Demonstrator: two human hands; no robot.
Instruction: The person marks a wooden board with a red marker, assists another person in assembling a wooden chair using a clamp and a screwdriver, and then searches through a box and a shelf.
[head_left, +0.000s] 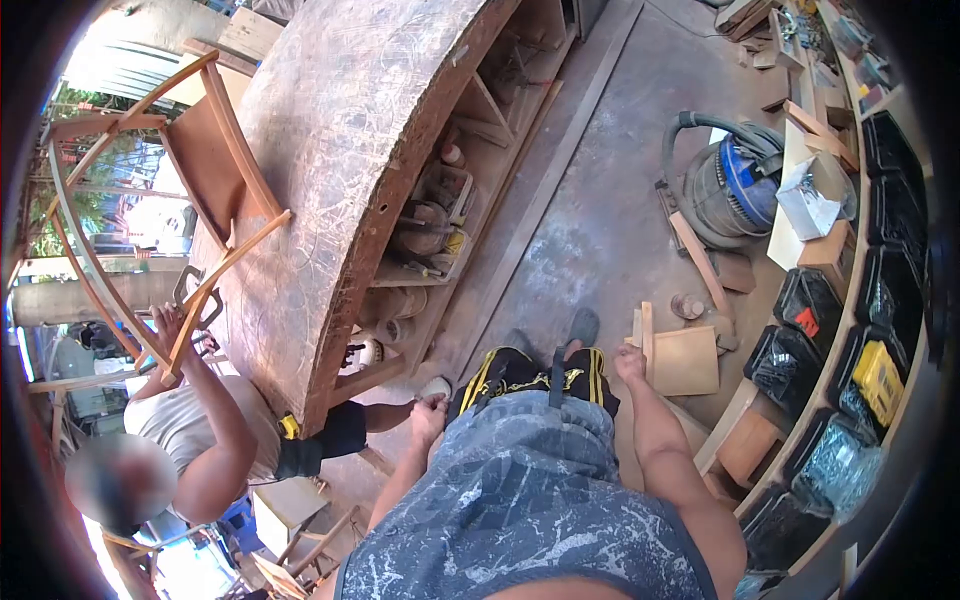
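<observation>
My left hand (429, 419) hangs by my left hip with its fingers curled together. Something small may be between the fingertips, too small to make out. Just beyond it is the co-worker's pale shoe (434, 389). My right hand (629, 363) hangs by my right thigh, closed in a loose fist, with nothing visible in it. Beside that hand, apart from it, a light wooden panel (686, 360) lies on the floor.
A large scarred workbench (330, 150) with cluttered shelves stands at left. A co-worker (215, 420) grips a wooden chair frame (245, 150) with a clamp (200, 297). At right are a blue shop vacuum (735, 185), wood offcuts and black bins (885, 220).
</observation>
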